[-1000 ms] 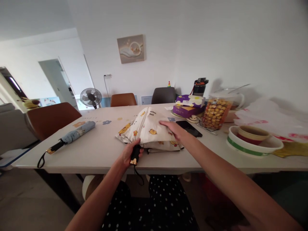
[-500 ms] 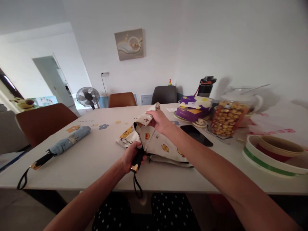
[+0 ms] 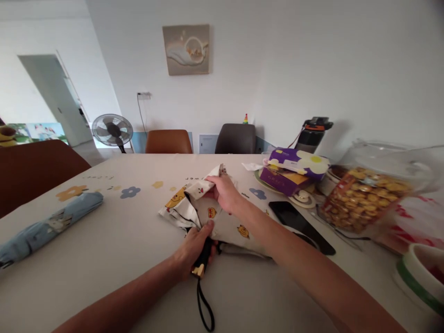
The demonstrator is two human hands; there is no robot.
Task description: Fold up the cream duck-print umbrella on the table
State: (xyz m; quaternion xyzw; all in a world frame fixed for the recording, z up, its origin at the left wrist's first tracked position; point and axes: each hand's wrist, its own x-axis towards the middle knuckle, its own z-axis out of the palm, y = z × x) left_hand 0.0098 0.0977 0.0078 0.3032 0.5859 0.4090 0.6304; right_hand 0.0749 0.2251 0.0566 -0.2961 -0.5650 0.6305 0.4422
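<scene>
A cream umbrella [image 3: 225, 226] printed with yellow cartoon figures lies loosely folded on the table in front of me, its canopy spread toward the right. My left hand [image 3: 199, 247] is wrapped round its black and gold handle, thumb resting on the fabric; a black wrist strap dangles below. Higher up, my right hand [image 3: 224, 192] pinches a fold of the canopy between thumb and fingers. Part of the canopy is hidden behind my right forearm. A second umbrella [image 3: 57, 224], light blue and rolled up, lies to the left.
Right of the canopy lies a black phone [image 3: 301, 226]. Behind it are a purple tissue box [image 3: 298, 164], a dark bottle [image 3: 312, 134], a jug of brown snacks [image 3: 367, 199] and a green-banded bowl [image 3: 416, 282]. Chairs and a fan [image 3: 113, 132] stand beyond the table [image 3: 138, 291].
My view has moved closer to the table and shifted. My left thumb now lies over the canopy fabric near the handle. The right hand keeps its pinch on the fold.
</scene>
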